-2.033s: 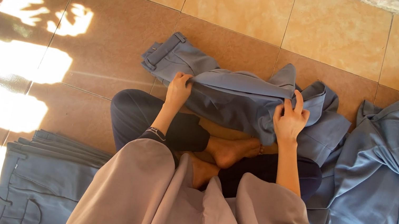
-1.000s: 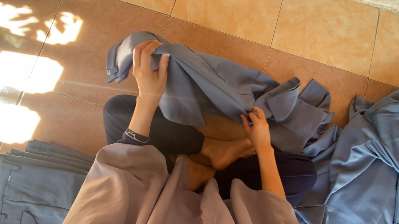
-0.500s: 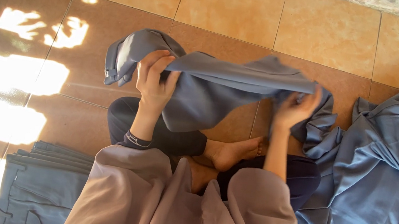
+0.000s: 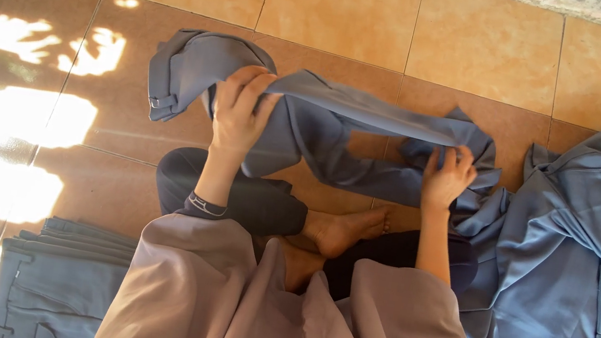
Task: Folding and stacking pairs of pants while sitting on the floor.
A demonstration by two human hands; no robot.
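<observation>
I sit cross-legged on a tiled floor with a pair of grey-blue trousers (image 4: 323, 128) stretched between my hands above my legs. My left hand (image 4: 239, 107) grips the waistband end, which bunches and folds over at the upper left. My right hand (image 4: 446, 176) pinches the fabric near the other end, where the legs crumple. Between the two hands the cloth hangs in a twisted band, with a gap showing the floor through it.
A heap of several grey-blue garments (image 4: 582, 270) lies at my right. A folded stack of the same garments (image 4: 57, 283) sits at my lower left. My bare foot (image 4: 343, 228) rests under the held trousers. Sunlit patches (image 4: 20, 112) mark the orange floor tiles.
My hands have spread further apart and pulled the trousers taut between them. The left hand swung the waistband out to the left; the right hand shifted right along the fabric.
</observation>
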